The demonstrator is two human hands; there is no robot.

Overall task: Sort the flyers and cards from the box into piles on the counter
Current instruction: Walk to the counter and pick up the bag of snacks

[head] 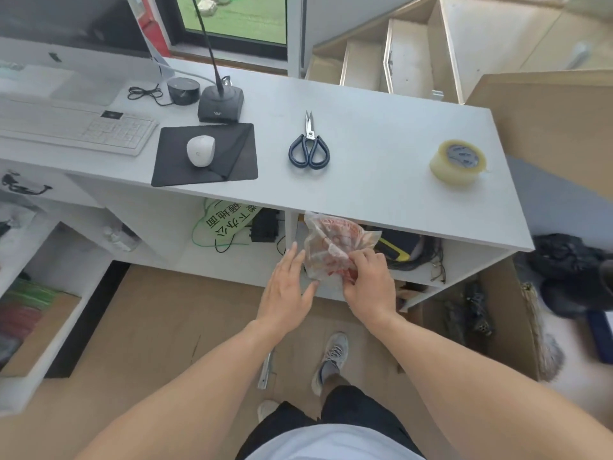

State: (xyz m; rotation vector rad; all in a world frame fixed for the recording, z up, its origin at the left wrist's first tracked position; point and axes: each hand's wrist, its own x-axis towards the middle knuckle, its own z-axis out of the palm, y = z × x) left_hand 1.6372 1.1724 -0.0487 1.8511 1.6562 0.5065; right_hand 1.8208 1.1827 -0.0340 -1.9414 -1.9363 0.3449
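Below the table (381, 154) edge, the right hand (370, 280) pinches a clear packet of red-printed cards (331, 242), the left hand (287, 287) open beside it; no piles laid yet, sorting barely begun.

Single view: the camera on my head is looking forward and steeply down over my forearms. It is facing the white counter (381, 180), which is crossing the middle of the frame, with the scissors (309, 144) near centre. My feet and the floor are filling the bottom edge close by; a window is lying far off at top.
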